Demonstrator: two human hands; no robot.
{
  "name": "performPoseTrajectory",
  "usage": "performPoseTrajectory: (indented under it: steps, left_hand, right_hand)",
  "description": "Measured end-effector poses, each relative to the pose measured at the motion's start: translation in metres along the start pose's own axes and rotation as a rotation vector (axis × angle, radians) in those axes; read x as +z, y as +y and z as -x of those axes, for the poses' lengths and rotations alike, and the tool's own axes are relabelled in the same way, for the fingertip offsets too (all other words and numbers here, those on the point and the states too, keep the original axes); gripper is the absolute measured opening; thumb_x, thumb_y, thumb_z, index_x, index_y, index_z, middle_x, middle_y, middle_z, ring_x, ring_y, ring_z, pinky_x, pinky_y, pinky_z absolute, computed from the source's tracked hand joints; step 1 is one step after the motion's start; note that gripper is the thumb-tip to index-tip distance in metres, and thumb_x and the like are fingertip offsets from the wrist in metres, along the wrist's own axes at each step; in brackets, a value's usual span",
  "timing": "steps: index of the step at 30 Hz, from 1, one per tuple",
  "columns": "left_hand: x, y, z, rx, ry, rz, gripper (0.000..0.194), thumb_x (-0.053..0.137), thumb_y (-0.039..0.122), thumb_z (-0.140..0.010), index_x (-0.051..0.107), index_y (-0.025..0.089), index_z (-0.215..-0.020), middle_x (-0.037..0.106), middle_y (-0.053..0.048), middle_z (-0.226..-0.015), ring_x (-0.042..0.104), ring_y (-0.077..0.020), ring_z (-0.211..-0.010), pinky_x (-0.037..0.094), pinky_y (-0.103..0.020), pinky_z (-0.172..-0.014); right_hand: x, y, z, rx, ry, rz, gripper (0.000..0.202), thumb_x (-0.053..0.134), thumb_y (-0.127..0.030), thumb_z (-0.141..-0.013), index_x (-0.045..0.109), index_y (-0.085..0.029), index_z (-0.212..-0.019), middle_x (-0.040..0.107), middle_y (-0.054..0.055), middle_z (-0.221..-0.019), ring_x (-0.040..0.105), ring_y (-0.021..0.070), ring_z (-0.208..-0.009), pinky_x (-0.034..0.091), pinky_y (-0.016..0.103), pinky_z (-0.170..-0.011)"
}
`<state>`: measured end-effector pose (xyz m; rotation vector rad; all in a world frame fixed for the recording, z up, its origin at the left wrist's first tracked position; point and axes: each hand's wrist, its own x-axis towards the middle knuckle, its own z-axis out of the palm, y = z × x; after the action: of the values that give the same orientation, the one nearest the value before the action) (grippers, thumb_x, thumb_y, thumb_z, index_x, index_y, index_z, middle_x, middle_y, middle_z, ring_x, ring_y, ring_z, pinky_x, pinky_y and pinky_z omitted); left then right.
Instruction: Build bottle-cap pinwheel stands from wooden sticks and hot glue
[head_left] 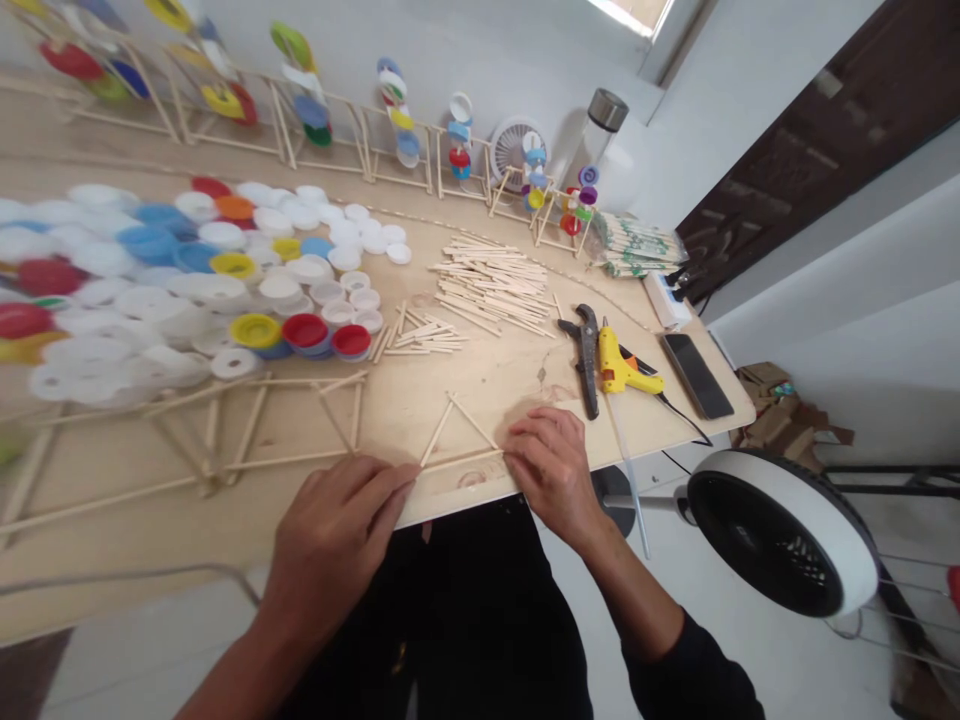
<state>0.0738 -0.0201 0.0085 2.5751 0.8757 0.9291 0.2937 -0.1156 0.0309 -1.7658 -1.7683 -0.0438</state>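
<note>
Near the table's front edge lies a small triangle of thin wooden sticks (pixel 461 460), its apex pointing away from me. My left hand (pixel 341 525) is closed, with thumb and fingertips pinching the triangle's left corner. At the right corner my right hand (pixel 551 460) is also closed, its fingertips on the stick ends. The fingers cover both lower corners, so how the sticks meet there is hidden. Left of the triangle rests a stick frame (pixel 289 460) of joined squares and slanted pieces. Beyond the triangle are a pile of short sticks (pixel 427 335) and a larger pile of longer sticks (pixel 495 285).
Many bottle caps (pixel 180 300) cover the table's left side. Stick frames with stacked caps (pixel 397 125) stand along the wall. To the right are a black-handled cutter (pixel 587 360), yellow glue gun (pixel 622 365), phone (pixel 697 375) and power strip (pixel 667 300). A fan (pixel 784 530) stands beside the table.
</note>
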Motion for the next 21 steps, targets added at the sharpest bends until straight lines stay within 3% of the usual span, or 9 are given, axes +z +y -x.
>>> performPoseTrajectory:
  steps: [21]
  left_hand:
    - [0.0008, 0.0000, 0.0003, 0.062, 0.032, -0.054, 0.013, 0.051, 0.019, -0.090, 0.064, 0.021, -0.090, 0.066, -0.002, -0.078, 0.060, -0.0155, -0.070, 0.045, -0.030, -0.065]
  right_hand:
    - [0.0008, -0.0013, -0.0016, -0.053, 0.006, 0.022, 0.011, 0.059, -0.014, -0.090, 0.067, -0.022, -0.089, 0.070, 0.004, -0.095, 0.056, 0.0226, -0.106, 0.040, 0.044, -0.095]
